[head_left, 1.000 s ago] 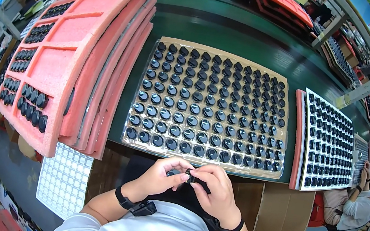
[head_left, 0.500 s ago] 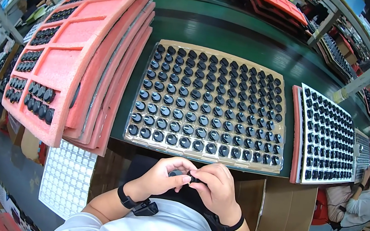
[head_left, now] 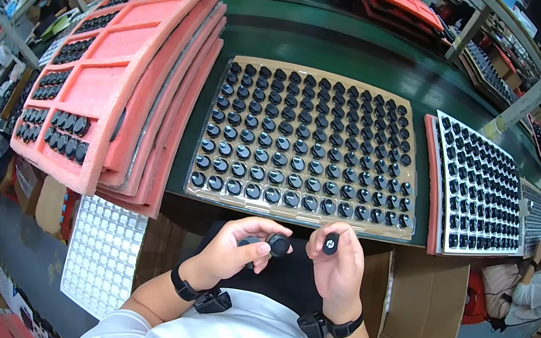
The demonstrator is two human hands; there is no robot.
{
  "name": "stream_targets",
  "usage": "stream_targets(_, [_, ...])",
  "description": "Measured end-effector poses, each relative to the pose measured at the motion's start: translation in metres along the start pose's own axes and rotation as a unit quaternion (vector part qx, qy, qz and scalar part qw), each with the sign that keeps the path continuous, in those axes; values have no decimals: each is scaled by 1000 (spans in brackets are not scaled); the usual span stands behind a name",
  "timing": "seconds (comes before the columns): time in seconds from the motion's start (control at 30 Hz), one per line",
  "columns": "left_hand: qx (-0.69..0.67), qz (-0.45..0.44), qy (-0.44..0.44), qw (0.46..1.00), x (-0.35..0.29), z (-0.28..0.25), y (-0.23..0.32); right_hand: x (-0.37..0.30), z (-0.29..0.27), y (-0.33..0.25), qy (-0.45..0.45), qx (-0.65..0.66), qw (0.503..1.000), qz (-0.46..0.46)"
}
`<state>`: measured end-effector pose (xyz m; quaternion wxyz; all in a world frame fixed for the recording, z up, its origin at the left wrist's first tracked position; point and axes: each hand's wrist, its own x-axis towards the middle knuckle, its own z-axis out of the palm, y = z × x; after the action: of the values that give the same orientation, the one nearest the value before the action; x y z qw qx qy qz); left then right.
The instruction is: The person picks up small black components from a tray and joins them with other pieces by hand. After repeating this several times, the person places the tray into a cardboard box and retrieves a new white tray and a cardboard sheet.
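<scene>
My left hand (head_left: 228, 251) is closed around a round black knob-like part (head_left: 278, 245), held between thumb and fingers. A second dark round piece (head_left: 248, 243) shows partly inside the same hand. My right hand (head_left: 341, 270) pinches a small oval black piece (head_left: 330, 243) with a white mark on its face. Both hands are apart, just in front of a clear plastic tray (head_left: 302, 212). Rows of black knob-like parts (head_left: 279, 160) fill that tray on the green table (head_left: 292, 40).
Stacked pink foam trays (head_left: 102, 73) with black parts rise at the left. At the right, a white tray (head_left: 451, 138) of black parts rests on pink foam. An unfilled white tray (head_left: 102, 255) and a cardboard box (head_left: 420, 323) are below table level. Other people work around.
My hands were together over the black part and are now apart. The right hand has moved right with the small oval piece. A person's hands have appeared at the far end.
</scene>
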<state>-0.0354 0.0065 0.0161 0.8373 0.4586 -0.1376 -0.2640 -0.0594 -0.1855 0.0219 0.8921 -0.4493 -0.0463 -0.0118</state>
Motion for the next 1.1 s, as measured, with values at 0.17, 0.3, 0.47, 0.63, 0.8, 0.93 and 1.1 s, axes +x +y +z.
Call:
stream_targets(0.17, [-34,26,-15,999,12,-2,-8,10,0,1,16,149,985,83])
stream_targets(0.3, [-39,7,-19,999,21,-2,-14,16,3,8,34,122,988,89])
stream_targets(0.47, [-42,5,-13,999,32,-3,-17,21,-2,12,50,118,987,98])
stream_targets(0.63, [-14,1,3,1000,37,-6,-16,25,-7,16,50,90,991,89])
stream_targets(0.8, [142,84,45,985,39,-8,-14,29,-10,18,28,-36,999,15])
stream_targets(0.93, [266,159,48,950,39,-9,-10,31,-11,18,-20,-185,980,-63])
stream_targets(1.1, [350,188,40,917,39,-8,-6,40,-10,22,-68,-359,919,-149])
